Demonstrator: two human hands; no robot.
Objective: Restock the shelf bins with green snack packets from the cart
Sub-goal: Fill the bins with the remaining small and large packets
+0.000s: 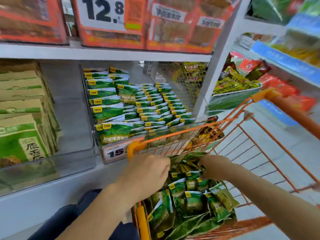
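Note:
An orange wire cart (270, 158) stands at the lower right, holding a heap of green snack packets (190, 201). Both my hands reach into the cart over that heap. My left hand (147, 172) is curled at the cart's near corner, its fingertips on the upper packets. My right hand (216, 167) grips a bunch of green packets (194, 161) near the top of the pile. On the middle shelf a clear bin (121, 149) holds several rows of the same green packets (138, 104), with a price tag on its front.
Green and tan cartons (22, 118) fill a clear bin at the left. Orange boxes and a 12.8 price sign (103, 13) sit on the shelf above. Yellow and red snack bags (237, 82) lie in bins at the right. A grey shelf post (218, 58) rises beside the cart.

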